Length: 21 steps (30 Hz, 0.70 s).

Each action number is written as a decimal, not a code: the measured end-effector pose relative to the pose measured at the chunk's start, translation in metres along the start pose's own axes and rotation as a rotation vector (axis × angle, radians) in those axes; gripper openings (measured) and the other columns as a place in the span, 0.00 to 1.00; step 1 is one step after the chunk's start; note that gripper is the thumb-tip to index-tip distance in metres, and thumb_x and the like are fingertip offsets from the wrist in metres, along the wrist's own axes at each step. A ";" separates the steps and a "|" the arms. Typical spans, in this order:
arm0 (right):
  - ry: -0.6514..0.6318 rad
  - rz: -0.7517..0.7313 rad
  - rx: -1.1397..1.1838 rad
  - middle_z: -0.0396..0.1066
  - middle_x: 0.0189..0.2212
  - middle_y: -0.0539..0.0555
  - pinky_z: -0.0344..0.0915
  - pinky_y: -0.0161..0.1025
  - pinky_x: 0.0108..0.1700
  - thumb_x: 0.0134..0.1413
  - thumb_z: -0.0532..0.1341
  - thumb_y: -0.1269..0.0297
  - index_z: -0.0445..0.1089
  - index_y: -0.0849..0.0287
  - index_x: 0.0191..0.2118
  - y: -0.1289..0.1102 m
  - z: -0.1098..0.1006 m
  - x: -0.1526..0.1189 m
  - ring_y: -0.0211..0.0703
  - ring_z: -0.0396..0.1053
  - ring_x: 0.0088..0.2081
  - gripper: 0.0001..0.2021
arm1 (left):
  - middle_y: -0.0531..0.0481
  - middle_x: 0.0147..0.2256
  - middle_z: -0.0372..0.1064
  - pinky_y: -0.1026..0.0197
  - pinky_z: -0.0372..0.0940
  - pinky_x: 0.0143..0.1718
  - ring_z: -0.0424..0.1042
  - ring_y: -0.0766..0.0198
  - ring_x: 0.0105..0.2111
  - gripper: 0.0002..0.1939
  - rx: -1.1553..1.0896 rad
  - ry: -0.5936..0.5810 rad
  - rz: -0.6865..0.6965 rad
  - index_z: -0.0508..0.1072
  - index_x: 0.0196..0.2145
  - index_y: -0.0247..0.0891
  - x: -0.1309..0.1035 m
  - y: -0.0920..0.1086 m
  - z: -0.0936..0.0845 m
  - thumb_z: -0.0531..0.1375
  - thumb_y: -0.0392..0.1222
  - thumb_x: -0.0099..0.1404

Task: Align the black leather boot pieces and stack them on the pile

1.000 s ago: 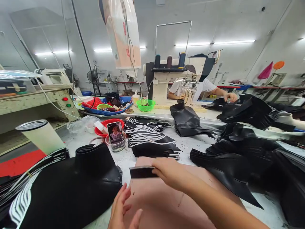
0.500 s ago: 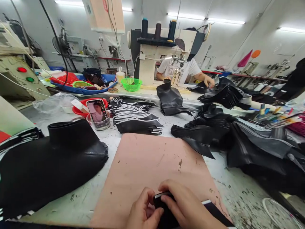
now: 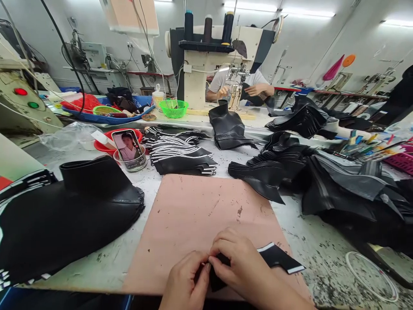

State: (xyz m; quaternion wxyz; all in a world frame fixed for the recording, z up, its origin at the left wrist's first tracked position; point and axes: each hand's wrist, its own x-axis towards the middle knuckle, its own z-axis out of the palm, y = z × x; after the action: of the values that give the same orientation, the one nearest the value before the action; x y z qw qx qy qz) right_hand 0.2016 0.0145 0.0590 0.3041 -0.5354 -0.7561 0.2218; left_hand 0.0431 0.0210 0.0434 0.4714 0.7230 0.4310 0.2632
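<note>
In the head view, I am pinching a small black piece (image 3: 217, 282) low over the pink board (image 3: 190, 211), near its front edge. The fingers of my left hand (image 3: 186, 277) are closing on its edge, and those of my right hand (image 3: 238, 262) are gripping it just beside them, tips almost meeting. A second black piece with white edges (image 3: 280, 258) is lying beyond my right wrist, partly on the board. As for writing, the phone (image 3: 127, 144) is showing a blurred picture of a person, and the pale marks by its foot are coming out too small to read. That phone is leaning in a clear cup (image 3: 143, 161), just in front of a red bowl (image 3: 102, 147) that is holding something white. Farther back on the worktop (image 3: 309, 234), a blue tray (image 3: 103, 119) is carrying red plastic, a yellow-green basket and dark cloth, and a bright green basket (image 3: 174, 111) is holding small things I am not making out. Brushes or pens are sticking up near a magenta basket (image 3: 402, 160) that the frame is cutting off at right. At lower left, a blue-edged container (image 3: 129, 300) is showing only its rim and something dark inside. My hands are hiding most of the piece I am pinching, and the frame is cutting my forearms. Behind the sewing machine (image 3: 196, 86), a co-worker (image 3: 258, 79) is handling something dark, the machine covering their head.
</note>
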 end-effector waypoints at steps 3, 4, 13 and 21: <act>0.134 -0.137 -0.162 0.68 0.23 0.53 0.60 0.38 0.29 0.46 0.54 0.79 0.67 0.60 0.24 0.000 0.009 -0.004 0.43 0.63 0.27 0.09 | 0.48 0.32 0.73 0.63 0.66 0.36 0.71 0.63 0.32 0.13 -0.019 -0.015 0.001 0.74 0.37 0.41 0.002 -0.001 -0.001 0.49 0.41 0.65; 0.179 -0.173 -0.198 0.67 0.22 0.54 0.59 0.39 0.28 0.47 0.53 0.78 0.67 0.60 0.24 0.000 0.012 -0.006 0.43 0.62 0.26 0.10 | 0.49 0.32 0.73 0.63 0.66 0.36 0.71 0.63 0.32 0.13 -0.048 -0.016 -0.008 0.74 0.36 0.41 0.002 -0.001 -0.001 0.50 0.41 0.65; 0.201 0.363 0.497 0.63 0.20 0.49 0.59 0.35 0.27 0.43 0.56 0.68 0.62 0.57 0.21 0.009 0.021 -0.007 0.39 0.62 0.24 0.04 | 0.53 0.23 0.67 0.65 0.63 0.25 0.66 0.66 0.23 0.18 -0.463 -0.027 -0.381 0.70 0.27 0.38 0.007 -0.003 0.006 0.60 0.57 0.54; 0.560 0.565 0.933 0.55 0.16 0.42 0.62 0.39 0.29 0.54 0.53 0.53 0.55 0.54 0.26 0.053 -0.029 -0.035 0.37 0.55 0.18 0.12 | 0.58 0.13 0.61 0.67 0.56 0.18 0.60 0.69 0.15 0.23 -0.391 0.126 -0.531 0.60 0.20 0.41 0.014 -0.012 0.000 0.58 0.64 0.48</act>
State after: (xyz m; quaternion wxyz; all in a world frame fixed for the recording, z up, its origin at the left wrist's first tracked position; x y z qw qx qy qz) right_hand 0.2654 -0.0008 0.0369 0.6230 -0.5635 -0.2993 0.4524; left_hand 0.0459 0.0354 0.0318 0.6258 0.4636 0.5740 0.2531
